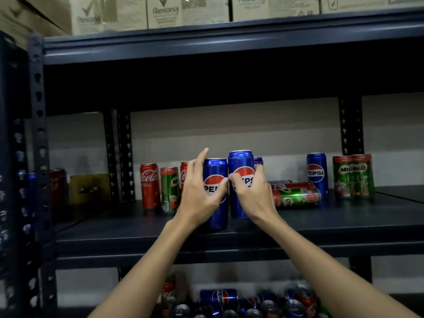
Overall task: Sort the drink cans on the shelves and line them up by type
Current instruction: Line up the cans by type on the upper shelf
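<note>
Both arms reaching forward, left hand (202, 191) fingers curled, right hand (251, 191) curled, thumbs touching

The left hand (202, 191) covers part of a Coca-Cola can (183, 174), and a small Pepsi can (258, 160) peeks from behind the raised one. The heap of cans (241, 304) on the lower shelf is cut by the bottom edge; blurred cans (55, 189) sit beyond the left post.

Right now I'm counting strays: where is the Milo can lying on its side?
On the middle shelf, right of the hands, the toppled Milo can lies before the lone upright Pepsi can.
</note>
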